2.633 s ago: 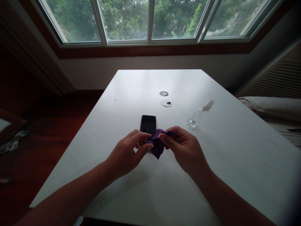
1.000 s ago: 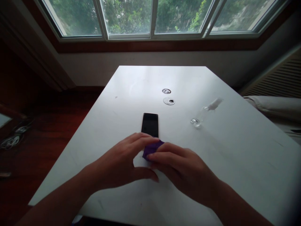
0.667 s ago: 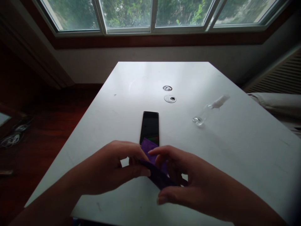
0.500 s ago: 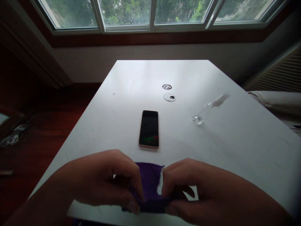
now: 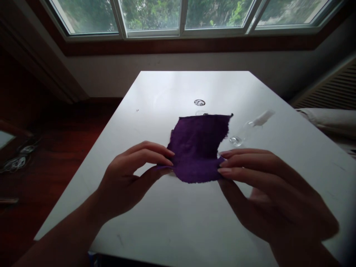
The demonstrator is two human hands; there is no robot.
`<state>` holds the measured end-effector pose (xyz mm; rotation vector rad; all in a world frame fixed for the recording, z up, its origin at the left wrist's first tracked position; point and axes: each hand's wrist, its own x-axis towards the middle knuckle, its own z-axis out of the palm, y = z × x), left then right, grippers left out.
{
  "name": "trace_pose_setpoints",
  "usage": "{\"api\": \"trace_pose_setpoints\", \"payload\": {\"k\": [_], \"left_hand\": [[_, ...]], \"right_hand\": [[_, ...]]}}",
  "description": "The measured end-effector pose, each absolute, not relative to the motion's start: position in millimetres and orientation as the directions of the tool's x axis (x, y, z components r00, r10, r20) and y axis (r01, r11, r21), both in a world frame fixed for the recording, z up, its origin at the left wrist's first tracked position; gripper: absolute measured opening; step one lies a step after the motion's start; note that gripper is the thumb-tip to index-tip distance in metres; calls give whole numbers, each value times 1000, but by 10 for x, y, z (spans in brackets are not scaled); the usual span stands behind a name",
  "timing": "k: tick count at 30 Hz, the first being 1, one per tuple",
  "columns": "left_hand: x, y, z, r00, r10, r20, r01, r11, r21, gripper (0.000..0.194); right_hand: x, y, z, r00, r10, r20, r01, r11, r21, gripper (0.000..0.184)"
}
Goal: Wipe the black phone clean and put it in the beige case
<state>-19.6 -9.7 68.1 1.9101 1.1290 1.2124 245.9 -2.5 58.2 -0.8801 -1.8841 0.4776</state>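
A small purple cloth [image 5: 197, 144] with frayed edges is stretched between my hands, raised above the white table [image 5: 155, 222]. My left hand [image 5: 133, 174] pinches its left side between thumb and fingers. On the other side, my right hand [image 5: 258, 181] grips the right edge the same way. The cloth's near part bends into a lighter purple band along the bottom. Behind it, the phone is almost wholly covered; only a sliver of its left edge shows.
A clear spray bottle [image 5: 249, 128] with a whitish nozzle lies on the table's right side. Toward the back are a round hole [image 5: 199, 102] and a partly covered disc [image 5: 200, 113]. A window [image 5: 152, 16] spans the far wall. Cables [image 5: 19, 159] lie on the floor at left.
Both hands have lifted the purple cloth up and away from the table's near edge. It is now spread out more and blocks the phone from view.
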Motion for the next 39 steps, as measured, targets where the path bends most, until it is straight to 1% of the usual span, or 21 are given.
{"api": "trace_pose_setpoints", "payload": {"k": [2,3,5,6,7,8,10,12,14,17,19,21,22,24,26,27,31,35,39], "left_hand": [[-247,-49,664,292,921,257,434,-367,823,7],[-265,-25,648,333,927,173,495,-328,805,7],[-280,4,616,434,901,10,599,-296,744,10],[-277,2,605,499,864,-65,625,-307,717,12],[-270,-11,600,568,812,-135,634,-326,701,14],[-261,-33,600,629,752,-198,630,-343,697,16],[-244,-86,612,719,636,-279,594,-355,722,16],[-236,-128,633,753,580,-311,569,-336,751,19],[-237,-141,655,748,579,-324,572,-315,758,25],[-242,-113,675,709,624,-329,601,-291,744,27],[-241,-79,664,644,703,-302,628,-261,733,21],[-238,-42,621,523,815,-250,673,-215,708,14],[-238,-24,588,448,866,-222,710,-194,677,12],[-245,12,505,310,936,-169,798,-160,581,16],[-254,46,415,228,965,-130,863,-139,486,24],[-257,62,373,209,970,-124,877,-131,462,27],[-238,115,242,212,967,-142,890,-131,437,36],[-200,160,159,221,970,-103,897,-161,412,41],[-200,194,124,282,954,-98,869,-211,447,33]], "right_hand": [[2458,49,583,-404,730,552,416,684,-599,35],[2452,92,579,-496,737,460,457,671,-584,25],[2438,157,572,-636,755,161,546,587,-598,11],[2430,169,571,-670,742,21,585,545,-601,10],[2424,166,572,-690,719,-85,610,514,-604,11],[2419,151,575,-708,689,-155,616,495,-613,12],[2416,97,585,-752,617,-234,591,472,-654,14],[2425,49,596,-787,547,-283,561,445,-698,17],[2440,34,603,-798,520,-304,547,413,-728,17],[2454,75,594,-763,588,-269,557,389,-734,12],[2446,126,565,-717,659,-227,582,386,-716,11],[2424,181,508,-641,744,-189,630,370,-683,12],[2412,208,470,-587,792,-170,662,348,-664,14],[2393,260,382,-464,877,-128,723,291,-627,18],[2386,307,293,-363,927,-93,765,239,-598,22],[2386,326,254,-330,941,-81,777,222,-589,23],[2374,366,149,-277,958,-69,801,191,-568,32],[2331,367,101,-319,945,-69,808,234,-541,43],[2320,371,99,-401,913,-77,784,298,-545,34]]}}
